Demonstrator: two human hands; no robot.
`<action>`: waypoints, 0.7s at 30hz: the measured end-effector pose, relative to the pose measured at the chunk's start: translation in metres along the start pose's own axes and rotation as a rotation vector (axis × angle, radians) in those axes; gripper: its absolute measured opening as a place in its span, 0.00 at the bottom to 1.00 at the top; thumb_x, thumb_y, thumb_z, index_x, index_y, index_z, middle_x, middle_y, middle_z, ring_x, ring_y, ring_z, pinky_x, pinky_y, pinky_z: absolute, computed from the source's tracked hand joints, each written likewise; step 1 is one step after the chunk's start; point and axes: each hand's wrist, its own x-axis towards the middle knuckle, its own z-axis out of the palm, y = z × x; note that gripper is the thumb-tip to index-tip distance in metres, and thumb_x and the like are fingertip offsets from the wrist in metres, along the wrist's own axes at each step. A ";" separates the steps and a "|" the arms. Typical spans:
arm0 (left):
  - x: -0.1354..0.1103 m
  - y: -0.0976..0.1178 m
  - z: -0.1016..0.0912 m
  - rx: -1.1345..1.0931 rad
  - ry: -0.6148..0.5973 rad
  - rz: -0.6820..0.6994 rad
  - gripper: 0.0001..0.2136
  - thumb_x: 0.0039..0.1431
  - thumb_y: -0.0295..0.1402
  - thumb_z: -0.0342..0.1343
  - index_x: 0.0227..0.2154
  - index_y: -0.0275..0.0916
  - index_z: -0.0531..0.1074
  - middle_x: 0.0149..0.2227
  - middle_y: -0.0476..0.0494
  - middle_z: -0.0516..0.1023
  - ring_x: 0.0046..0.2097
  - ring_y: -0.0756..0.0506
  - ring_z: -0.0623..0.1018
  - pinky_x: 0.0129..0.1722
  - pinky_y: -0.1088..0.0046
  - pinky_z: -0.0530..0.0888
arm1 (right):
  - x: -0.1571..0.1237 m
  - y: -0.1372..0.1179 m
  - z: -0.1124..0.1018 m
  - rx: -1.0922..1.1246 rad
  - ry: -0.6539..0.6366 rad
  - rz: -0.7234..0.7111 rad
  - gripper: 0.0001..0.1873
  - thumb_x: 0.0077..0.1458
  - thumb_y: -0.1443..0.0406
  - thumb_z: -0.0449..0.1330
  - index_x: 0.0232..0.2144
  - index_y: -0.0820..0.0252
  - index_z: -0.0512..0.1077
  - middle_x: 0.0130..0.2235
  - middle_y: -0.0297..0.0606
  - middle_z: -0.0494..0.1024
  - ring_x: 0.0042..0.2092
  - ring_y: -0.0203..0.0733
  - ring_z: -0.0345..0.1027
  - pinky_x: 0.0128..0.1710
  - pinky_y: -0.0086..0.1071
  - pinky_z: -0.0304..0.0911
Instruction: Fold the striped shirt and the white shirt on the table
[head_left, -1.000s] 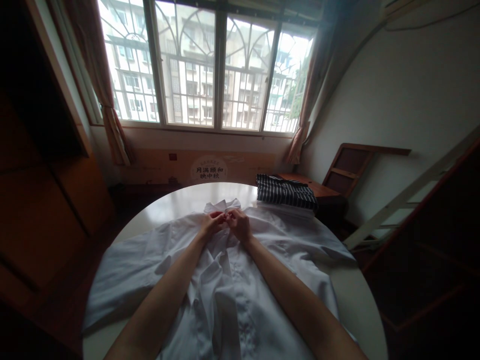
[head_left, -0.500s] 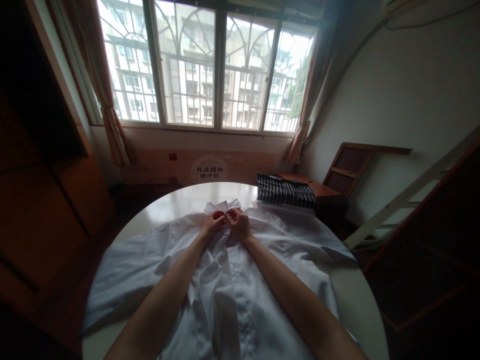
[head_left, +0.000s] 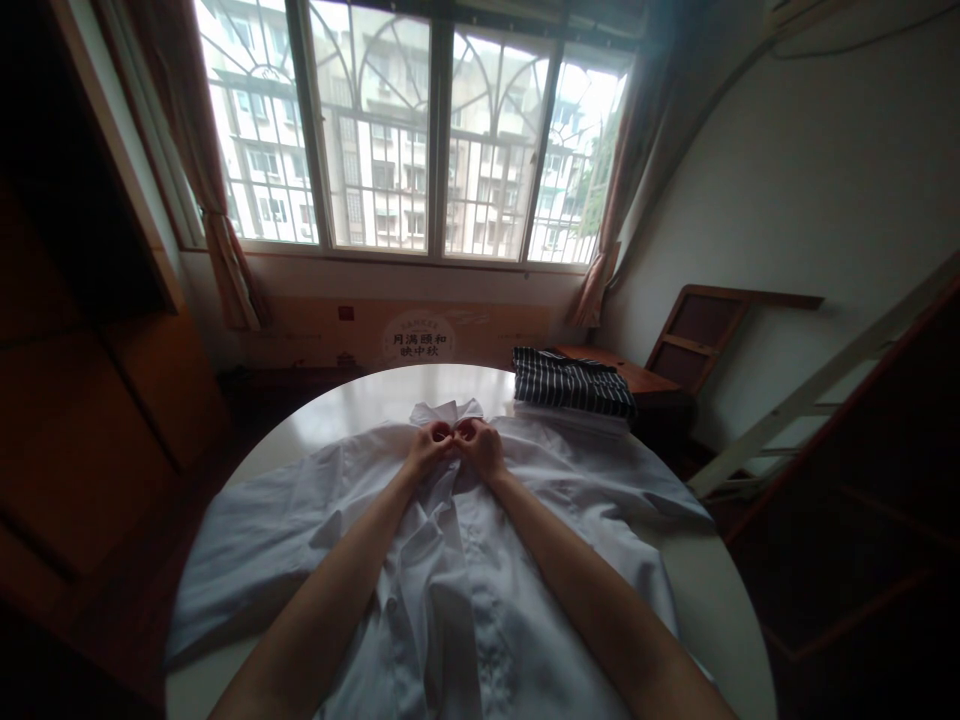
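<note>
A white button-up shirt [head_left: 570, 500] lies spread face up on a round white table [head_left: 360, 395], its collar pointing away from me. My left hand [head_left: 426, 446] and my right hand [head_left: 480, 448] meet just below the collar. Both are closed in a pinch on the shirt's front edges near the top button, knuckles almost touching. My forearms stretch over the shirt's front. The fingertips and what lies between them are hidden.
A folded dark striped garment [head_left: 571, 382] sits on a white folded piece at the table's far right. Behind it stands a wooden chair [head_left: 694, 345]. A barred window [head_left: 409, 130] with curtains fills the far wall; a cardboard box [head_left: 416, 335] lies below it. A dark cabinet [head_left: 82, 330] is on the left.
Both hands stayed at the shirt's neck; the fingers curled in tighter and the two hands drew slightly closer together. Nothing else moved.
</note>
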 end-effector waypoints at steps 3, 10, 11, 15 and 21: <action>-0.001 0.000 0.001 0.004 -0.031 0.015 0.08 0.38 0.32 0.60 0.23 0.35 0.70 0.24 0.47 0.73 0.27 0.50 0.71 0.27 0.76 0.68 | 0.001 0.001 0.000 0.020 0.002 -0.006 0.05 0.44 0.65 0.58 0.25 0.60 0.72 0.27 0.37 0.75 0.29 0.37 0.68 0.31 0.29 0.62; -0.004 -0.002 0.007 0.240 0.060 0.154 0.07 0.43 0.34 0.57 0.24 0.36 0.68 0.23 0.50 0.69 0.25 0.51 0.68 0.27 0.76 0.65 | 0.002 0.006 0.003 0.062 0.043 0.002 0.06 0.42 0.66 0.57 0.25 0.61 0.72 0.27 0.37 0.75 0.29 0.37 0.68 0.32 0.30 0.63; -0.004 -0.002 0.007 0.267 0.066 0.171 0.06 0.44 0.33 0.56 0.23 0.37 0.68 0.23 0.50 0.69 0.25 0.51 0.68 0.27 0.76 0.64 | 0.002 0.005 0.003 0.060 0.044 0.000 0.06 0.42 0.66 0.57 0.25 0.61 0.72 0.28 0.37 0.75 0.29 0.37 0.68 0.32 0.30 0.63; -0.006 0.001 0.008 0.314 0.082 0.191 0.03 0.44 0.30 0.55 0.22 0.37 0.66 0.22 0.52 0.66 0.26 0.51 0.66 0.27 0.76 0.63 | 0.001 0.001 0.000 0.056 0.045 0.003 0.06 0.42 0.65 0.57 0.24 0.61 0.72 0.27 0.37 0.75 0.28 0.37 0.68 0.31 0.29 0.63; -0.007 0.001 0.010 0.227 0.147 0.141 0.03 0.44 0.27 0.54 0.25 0.38 0.67 0.24 0.50 0.68 0.28 0.49 0.68 0.32 0.73 0.66 | 0.001 -0.003 -0.001 0.094 0.073 -0.003 0.05 0.42 0.65 0.57 0.24 0.61 0.71 0.26 0.36 0.75 0.27 0.36 0.67 0.30 0.29 0.62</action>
